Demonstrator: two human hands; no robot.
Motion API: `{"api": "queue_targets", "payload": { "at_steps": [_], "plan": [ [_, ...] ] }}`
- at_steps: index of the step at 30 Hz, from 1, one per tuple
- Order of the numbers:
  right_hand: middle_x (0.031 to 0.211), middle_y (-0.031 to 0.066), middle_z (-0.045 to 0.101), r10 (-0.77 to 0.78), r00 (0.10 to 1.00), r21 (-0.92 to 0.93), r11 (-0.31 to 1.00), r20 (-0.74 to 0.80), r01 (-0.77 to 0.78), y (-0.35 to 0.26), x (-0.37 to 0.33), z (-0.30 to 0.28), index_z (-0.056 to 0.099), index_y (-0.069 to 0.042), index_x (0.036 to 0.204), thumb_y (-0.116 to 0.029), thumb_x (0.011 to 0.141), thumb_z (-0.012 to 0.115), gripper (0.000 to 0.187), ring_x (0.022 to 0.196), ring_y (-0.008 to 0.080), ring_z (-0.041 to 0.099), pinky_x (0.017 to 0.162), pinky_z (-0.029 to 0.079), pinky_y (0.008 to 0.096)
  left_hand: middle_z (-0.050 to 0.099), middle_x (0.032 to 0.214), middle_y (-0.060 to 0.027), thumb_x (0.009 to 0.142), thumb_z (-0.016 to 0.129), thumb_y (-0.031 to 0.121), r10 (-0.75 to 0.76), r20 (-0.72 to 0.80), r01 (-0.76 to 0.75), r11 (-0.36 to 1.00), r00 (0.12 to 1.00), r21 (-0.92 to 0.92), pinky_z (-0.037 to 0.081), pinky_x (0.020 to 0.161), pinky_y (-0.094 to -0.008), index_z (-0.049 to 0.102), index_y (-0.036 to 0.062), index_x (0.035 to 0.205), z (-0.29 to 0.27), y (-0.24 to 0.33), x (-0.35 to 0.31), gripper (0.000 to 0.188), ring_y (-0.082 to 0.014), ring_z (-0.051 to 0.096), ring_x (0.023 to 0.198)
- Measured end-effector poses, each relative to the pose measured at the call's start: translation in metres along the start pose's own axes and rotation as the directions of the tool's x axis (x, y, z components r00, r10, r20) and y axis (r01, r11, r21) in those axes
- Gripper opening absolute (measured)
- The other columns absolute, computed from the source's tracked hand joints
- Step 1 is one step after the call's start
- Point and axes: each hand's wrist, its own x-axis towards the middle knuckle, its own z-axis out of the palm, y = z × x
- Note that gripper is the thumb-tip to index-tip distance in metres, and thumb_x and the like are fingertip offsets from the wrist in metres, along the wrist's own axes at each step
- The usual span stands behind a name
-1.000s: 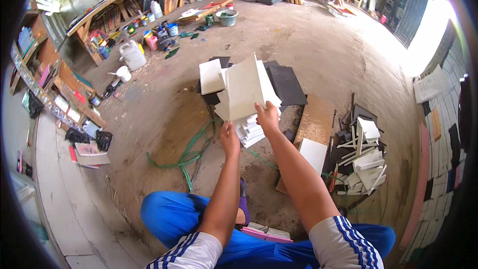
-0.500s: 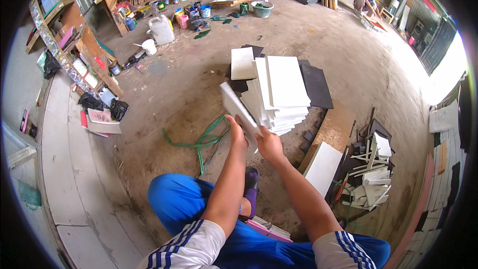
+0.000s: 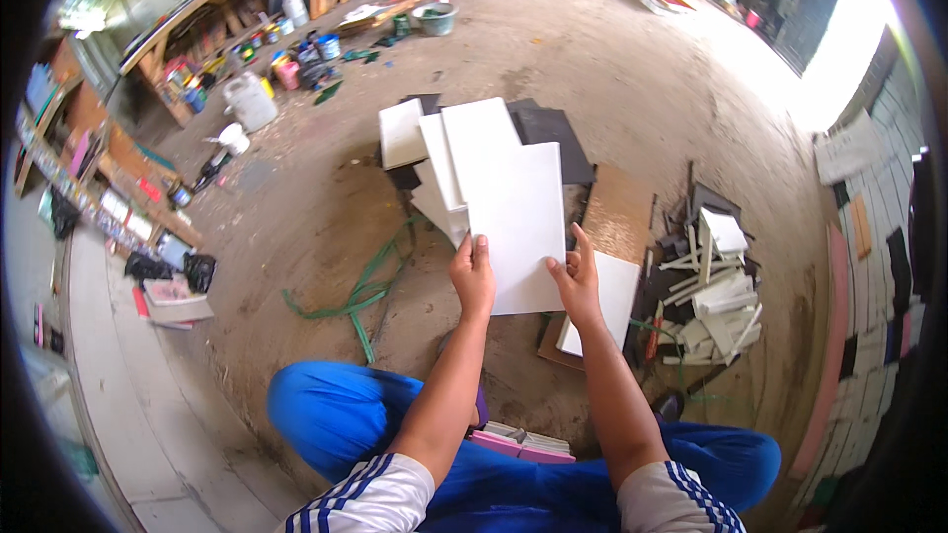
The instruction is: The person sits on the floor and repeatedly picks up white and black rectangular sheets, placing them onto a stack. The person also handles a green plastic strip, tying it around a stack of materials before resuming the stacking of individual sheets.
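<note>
In front of me I hold a white rectangular sheet [image 3: 521, 207], its broad face toward me. My left hand [image 3: 474, 281] is closed on its lower left edge, thumb on the face. My right hand [image 3: 578, 281] grips the lower right edge with its thumb on the face, its index finger raised off the sheet. Right behind lies an uneven stack of white sheets [image 3: 476, 123] with black sheets [image 3: 555, 143] beside and under it. To the right, another white sheet [image 3: 604, 301] rests on a brown board [image 3: 624, 207].
A heap of white and black offcuts [image 3: 726, 311] lies at the right, beside an orange-handled tool [image 3: 653, 334]. Green strapping [image 3: 357, 301] curls on the floor at the left. A pink-edged bundle [image 3: 521, 444] sits between my legs. Paint containers [image 3: 286, 71] and a jerrycan [image 3: 250, 102] stand far left.
The sheet has turned from nearly edge-on to facing me and shifted right, still between both hands. My right hand has moved to its right edge. The whole view has swung right.
</note>
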Motion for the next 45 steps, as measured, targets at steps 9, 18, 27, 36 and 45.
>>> {"api": "queue_targets", "payload": {
  "at_steps": [9, 18, 27, 36, 45],
  "plan": [
    [0.11, 0.0091, 0.068, 0.025, 0.868, -0.201, 0.969, -0.497, -0.143, 0.115, -0.04, -0.151, 0.053, -0.003, 0.147, -0.002, 0.094, 0.07, 0.055, 0.095, 0.0159, 0.065, 0.088, 0.052, 0.0299, 0.077, 0.106, -0.0171, 0.092, 0.075, 0.017, -0.173, 0.489, 0.039, 0.962, 0.855, 0.272, 0.056, 0.082, -0.0362, 0.072, -0.0005, 0.122, 0.084, -0.015, -0.104, 0.034, -0.0251, 0.074, 0.097],
    [0.11, 0.0125, 0.057, 0.09, 0.767, -0.481, 0.731, -0.636, -0.484, 0.191, -0.107, -0.198, 0.065, 0.002, 0.133, -0.016, 0.085, 0.082, 0.054, 0.101, 0.0266, 0.061, 0.09, 0.05, 0.0383, 0.068, 0.112, -0.0157, 0.085, 0.081, 0.022, -0.347, 0.624, -0.095, 0.821, 0.7, 0.564, 0.054, 0.089, -0.0423, 0.072, 0.0069, 0.128, 0.103, -0.099, -0.176, 0.047, -0.0326, 0.067, 0.103],
    [0.11, 0.0154, 0.056, 0.089, 0.816, -0.579, 0.661, -0.572, -0.478, 0.198, -0.088, -0.182, 0.064, 0.0, 0.136, -0.021, 0.085, 0.083, 0.058, 0.102, 0.0329, 0.058, 0.091, 0.048, 0.0418, 0.067, 0.113, -0.0158, 0.083, 0.083, 0.02, -0.368, 0.568, -0.083, 0.783, 0.736, 0.616, 0.054, 0.089, -0.042, 0.069, 0.0102, 0.133, 0.103, -0.137, -0.17, 0.052, -0.0335, 0.067, 0.103],
    [0.112, 0.0162, 0.059, -0.019, 0.818, -0.717, 0.494, -0.575, -0.492, 0.156, -0.073, -0.146, 0.069, -0.003, 0.125, -0.024, 0.085, 0.083, 0.047, 0.109, 0.0346, 0.057, 0.094, 0.047, 0.0447, 0.068, 0.108, -0.0155, 0.082, 0.083, 0.031, -0.401, 0.507, -0.05, 0.745, 0.763, 0.665, 0.054, 0.088, -0.0432, 0.07, 0.0084, 0.132, 0.094, -0.124, -0.154, 0.056, -0.0321, 0.068, 0.1],
    [0.092, 0.0104, 0.067, 0.252, 0.936, -0.094, 0.955, -0.248, -0.282, 0.067, 0.096, 0.018, 0.062, 0.003, 0.125, -0.037, 0.09, 0.08, 0.057, 0.074, 0.0158, 0.066, 0.058, 0.054, 0.0301, 0.068, 0.104, -0.0098, 0.094, 0.075, 0.016, -0.066, -0.06, 0.077, 0.974, 0.996, 0.212, 0.05, 0.071, -0.0318, 0.072, 0.0025, 0.122, 0.068, -0.083, -0.044, 0.031, -0.0169, 0.061, 0.08]
  ]
}}
